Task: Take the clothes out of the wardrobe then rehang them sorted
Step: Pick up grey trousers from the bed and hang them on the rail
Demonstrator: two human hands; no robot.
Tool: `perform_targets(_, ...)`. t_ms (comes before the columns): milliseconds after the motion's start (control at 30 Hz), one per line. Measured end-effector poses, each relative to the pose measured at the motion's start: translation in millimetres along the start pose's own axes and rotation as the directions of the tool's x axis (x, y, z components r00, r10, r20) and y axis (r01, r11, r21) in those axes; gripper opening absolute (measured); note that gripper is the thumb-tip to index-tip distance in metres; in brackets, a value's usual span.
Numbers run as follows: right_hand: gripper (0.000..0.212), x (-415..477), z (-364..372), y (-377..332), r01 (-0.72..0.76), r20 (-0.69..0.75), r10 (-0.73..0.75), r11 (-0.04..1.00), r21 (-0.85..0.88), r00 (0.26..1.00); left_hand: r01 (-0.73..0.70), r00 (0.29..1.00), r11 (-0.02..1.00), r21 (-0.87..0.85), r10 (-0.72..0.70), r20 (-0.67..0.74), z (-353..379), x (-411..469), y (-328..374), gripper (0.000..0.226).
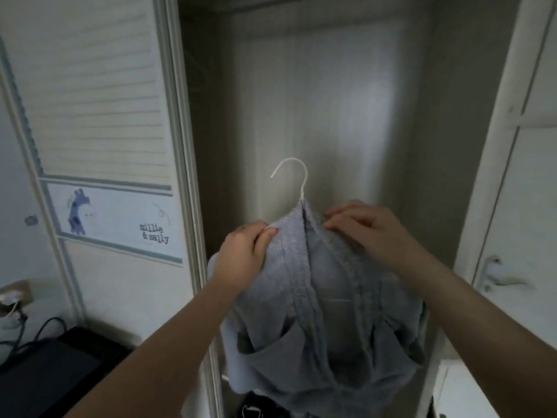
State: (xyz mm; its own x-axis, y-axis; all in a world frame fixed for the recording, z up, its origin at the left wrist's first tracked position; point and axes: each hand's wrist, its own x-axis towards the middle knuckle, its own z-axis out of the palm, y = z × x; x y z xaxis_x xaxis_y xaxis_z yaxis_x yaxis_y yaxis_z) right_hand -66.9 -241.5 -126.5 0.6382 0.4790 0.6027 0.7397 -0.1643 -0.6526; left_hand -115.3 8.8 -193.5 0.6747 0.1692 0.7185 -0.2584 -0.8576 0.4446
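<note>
Standing at the open wardrobe (316, 101). We hold the cardigan (316, 312), grey-blue knit, on a white wire hanger (291, 173) in front of the opening, not yet on any rail.

Left hand (247, 251): fingers and thumb curled round the left shoulder, gripping knit and, we judge, the hanger arm under it.

Right hand (361, 227): fingertips bent onto the collar edge at the right shoulder, pinching the knit as best we can read it.

Key relation: the hook rises above and between both hands and opens to the left. The hanger's long axis runs left to right, across the opening. The left hand carries the load, so we judge the lift will come from that side.

Hidden: the rail, presumably above the frame's top edge. The hanger's bar shows only as a pale line through the knit. Dark items on the wardrobe floor (256, 408) are cut off and unreadable.
</note>
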Motion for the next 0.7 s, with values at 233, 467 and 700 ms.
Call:
perform_targets(233,0.022,67.6,3.9,-5.1,-0.167,0.143,0.192,0.971,-0.170,0.971,-0.169,0.985,0.985,-0.026,0.168,-0.026,-14.2,77.8,-39.1,0.025)
perform_targets(467,0.038,126.0,14.3,-28.5,-0.323,0.164,0.301,0.938,0.125,0.939,-0.237,0.971,0.970,-0.056,0.237,-0.012,-19.1,161.1,-60.3,0.025)
perform_targets(700,0.037,191.8,8.2,-28.9,-0.283,0.181,0.297,0.954,-0.101,0.938,-0.295,0.955,0.953,-0.063,0.296,0.006,-14.7,221.7,-64.3,0.028)
